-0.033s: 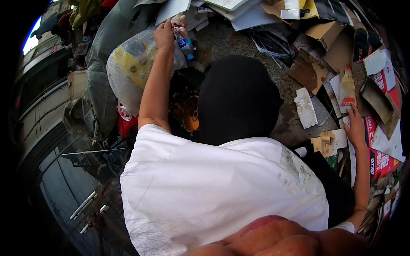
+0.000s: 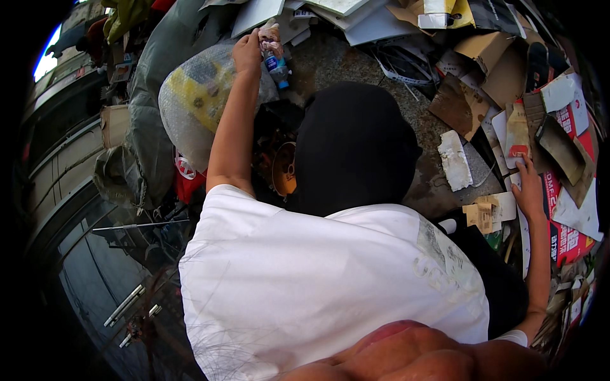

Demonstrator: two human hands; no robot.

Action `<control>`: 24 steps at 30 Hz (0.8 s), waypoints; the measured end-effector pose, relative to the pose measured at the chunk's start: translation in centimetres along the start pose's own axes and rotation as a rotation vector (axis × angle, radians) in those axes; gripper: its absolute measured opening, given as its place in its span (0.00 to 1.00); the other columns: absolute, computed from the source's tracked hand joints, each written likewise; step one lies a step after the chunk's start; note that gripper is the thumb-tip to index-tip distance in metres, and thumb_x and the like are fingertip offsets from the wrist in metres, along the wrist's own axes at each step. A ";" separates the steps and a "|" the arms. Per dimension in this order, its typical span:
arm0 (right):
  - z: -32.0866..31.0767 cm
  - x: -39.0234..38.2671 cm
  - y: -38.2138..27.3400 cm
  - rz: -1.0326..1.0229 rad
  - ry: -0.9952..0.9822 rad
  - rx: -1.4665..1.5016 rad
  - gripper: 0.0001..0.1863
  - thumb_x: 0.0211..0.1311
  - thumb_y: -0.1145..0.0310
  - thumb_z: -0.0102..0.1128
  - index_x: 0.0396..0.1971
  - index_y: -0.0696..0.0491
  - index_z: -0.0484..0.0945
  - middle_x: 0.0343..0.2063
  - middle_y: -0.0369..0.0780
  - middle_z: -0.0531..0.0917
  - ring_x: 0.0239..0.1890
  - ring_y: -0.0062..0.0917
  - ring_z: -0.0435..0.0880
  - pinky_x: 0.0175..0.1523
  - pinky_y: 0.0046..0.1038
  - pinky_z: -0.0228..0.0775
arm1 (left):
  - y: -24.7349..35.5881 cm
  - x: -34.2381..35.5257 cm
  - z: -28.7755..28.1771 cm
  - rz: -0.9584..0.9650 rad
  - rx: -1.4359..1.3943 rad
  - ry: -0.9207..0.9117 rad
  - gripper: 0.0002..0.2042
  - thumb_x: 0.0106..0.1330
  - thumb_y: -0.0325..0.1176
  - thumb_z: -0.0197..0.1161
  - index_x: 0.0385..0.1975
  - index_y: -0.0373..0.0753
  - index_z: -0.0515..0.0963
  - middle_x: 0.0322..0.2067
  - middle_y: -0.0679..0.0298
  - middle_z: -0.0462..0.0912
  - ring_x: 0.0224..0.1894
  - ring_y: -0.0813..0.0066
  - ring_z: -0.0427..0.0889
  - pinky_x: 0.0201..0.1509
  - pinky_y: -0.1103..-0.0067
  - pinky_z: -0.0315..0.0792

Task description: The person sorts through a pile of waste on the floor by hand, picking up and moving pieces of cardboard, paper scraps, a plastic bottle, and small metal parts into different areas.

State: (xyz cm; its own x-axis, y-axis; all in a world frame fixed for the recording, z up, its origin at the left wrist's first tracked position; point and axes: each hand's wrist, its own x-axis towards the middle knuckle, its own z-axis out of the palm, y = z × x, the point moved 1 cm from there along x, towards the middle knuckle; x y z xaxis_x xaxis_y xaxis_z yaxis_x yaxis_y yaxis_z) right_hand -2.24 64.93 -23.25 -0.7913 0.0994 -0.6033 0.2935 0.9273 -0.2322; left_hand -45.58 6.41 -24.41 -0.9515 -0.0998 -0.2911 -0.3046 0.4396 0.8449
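Observation:
My left hand is raised at the upper left, fingers closed at the edge of a crumpled pinkish-brown, wrapper-like piece. Just below that piece lies a clear plastic bottle with a blue label and blue cap; I cannot tell whether the two are joined. Beside my left forearm is a big bubble-wrap bundle with yellow showing through. My right hand is at the far right with its fingers apart, resting on flattened cardboard. Its fingertips are near a tan cardboard strip with a red end.
Torn cardboard and a red printed box panel are heaped along the right. White foam sheets are stacked at the top. A ragged white piece lies on the stone ground. A grey-green tarp hangs on the left.
My left hand and the crumpled piece have shifted very slightly to the right. My right hand has stayed in place.

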 end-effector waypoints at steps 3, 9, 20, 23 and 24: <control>0.1 -0.1 0.1 -0.018 0.016 -0.033 0.29 0.46 0.78 0.65 0.53 0.56 0.70 0.66 0.44 0.61 0.61 0.43 0.68 0.61 0.37 0.63 | -1.1 -1.5 1.5 -0.113 0.283 -0.253 0.20 0.68 0.50 0.55 0.33 0.35 0.80 0.26 0.62 0.82 0.22 0.75 0.76 0.25 0.76 0.70; 0.2 -0.1 0.1 -0.006 0.002 -0.029 0.29 0.45 0.78 0.65 0.52 0.56 0.71 0.65 0.45 0.61 0.61 0.43 0.68 0.61 0.38 0.63 | -4.9 -2.2 2.6 -0.084 1.439 -0.092 0.20 0.63 0.48 0.56 0.41 0.36 0.82 0.44 0.53 0.83 0.44 0.57 0.84 0.43 0.65 0.78; 0.2 0.1 -0.1 0.010 -0.012 -0.018 0.30 0.44 0.76 0.66 0.53 0.56 0.70 0.64 0.45 0.62 0.61 0.43 0.68 0.60 0.40 0.63 | -9.4 -0.4 5.0 -0.333 1.224 0.208 0.38 0.53 0.52 0.66 0.56 0.27 0.65 0.52 0.44 0.76 0.50 0.55 0.82 0.51 0.66 0.76; 0.2 0.2 0.1 0.007 -0.021 -0.009 0.30 0.45 0.74 0.66 0.53 0.56 0.70 0.64 0.45 0.61 0.60 0.43 0.68 0.60 0.40 0.64 | -7.7 -1.8 4.6 -0.430 1.022 0.284 0.40 0.51 0.55 0.64 0.56 0.27 0.66 0.50 0.45 0.77 0.51 0.54 0.80 0.49 0.64 0.76; 0.3 0.1 0.3 -0.019 0.021 -0.015 0.29 0.45 0.73 0.65 0.52 0.56 0.70 0.64 0.45 0.62 0.59 0.42 0.69 0.59 0.40 0.64 | -7.0 -2.2 3.4 -0.535 0.784 0.148 0.40 0.50 0.56 0.62 0.55 0.28 0.66 0.47 0.47 0.77 0.48 0.55 0.80 0.45 0.64 0.75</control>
State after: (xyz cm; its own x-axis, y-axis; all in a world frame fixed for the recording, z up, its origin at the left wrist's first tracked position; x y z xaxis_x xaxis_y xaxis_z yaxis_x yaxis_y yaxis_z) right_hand -2.07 65.06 -23.61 -0.8076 0.0894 -0.5829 0.2708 0.9342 -0.2320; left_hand -41.19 6.60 -31.15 -0.7072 -0.5486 -0.4460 -0.6355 0.7697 0.0608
